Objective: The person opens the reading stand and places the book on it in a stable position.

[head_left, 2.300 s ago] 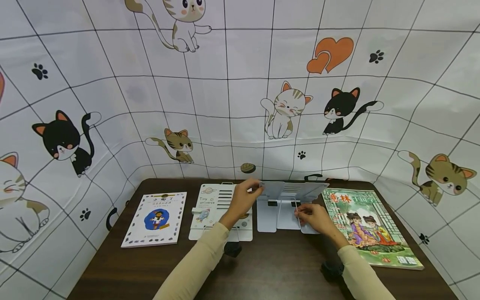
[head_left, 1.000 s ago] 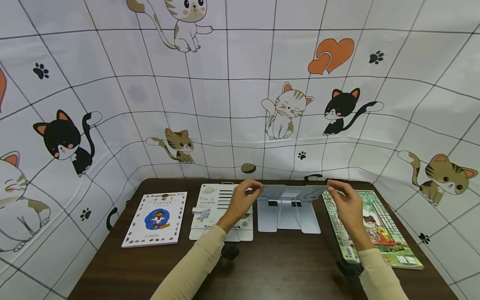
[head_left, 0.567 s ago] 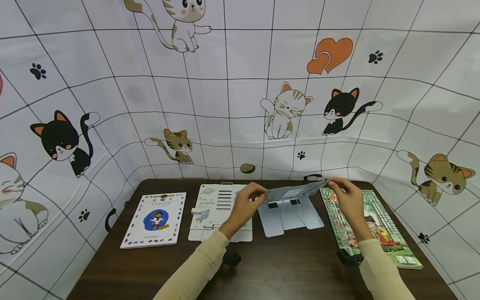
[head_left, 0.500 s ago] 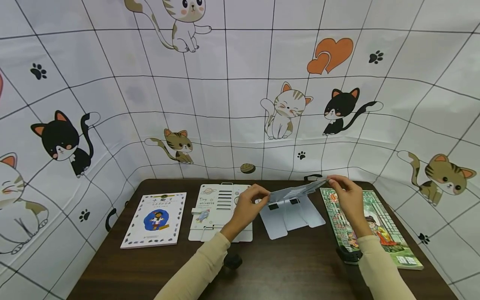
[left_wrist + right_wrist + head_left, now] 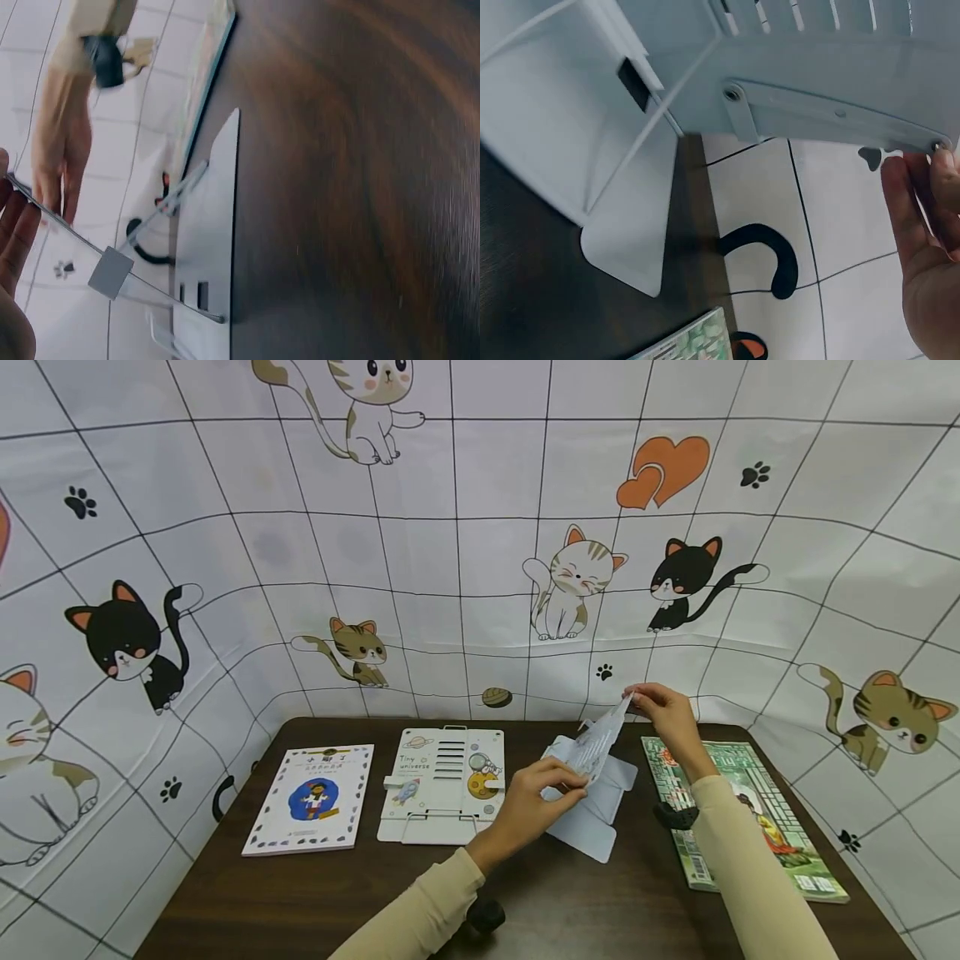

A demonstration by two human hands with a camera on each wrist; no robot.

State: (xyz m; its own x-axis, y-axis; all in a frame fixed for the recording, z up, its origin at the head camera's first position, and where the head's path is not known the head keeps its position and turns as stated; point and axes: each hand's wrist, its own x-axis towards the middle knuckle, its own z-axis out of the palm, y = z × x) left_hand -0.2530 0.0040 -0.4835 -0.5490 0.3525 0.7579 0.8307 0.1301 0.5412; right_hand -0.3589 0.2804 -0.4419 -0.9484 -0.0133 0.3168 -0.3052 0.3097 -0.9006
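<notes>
A folding metal book stand stands at an angle on the table, its slotted back panel raised above a pale flat base. My left hand pinches the panel's near left edge. At its upper far corner, my right hand holds the panel between thumb and fingers. The right wrist view shows the panel's underside with a riveted hinged strip and wire struts running down to the base. Seen edge-on in the left wrist view, the panel carries a small square tab.
Left of the stand lies a second, white book stand printed "Tiny universe". Farther left is a white book with a blue circle. A green illustrated magazine lies to the right, partly under my right forearm. A printed curtain hangs behind the table.
My right hand went from a wire strut to the panel's right corner. Both hands have since turned the stand, its left side swinging towards me and its right side away.
</notes>
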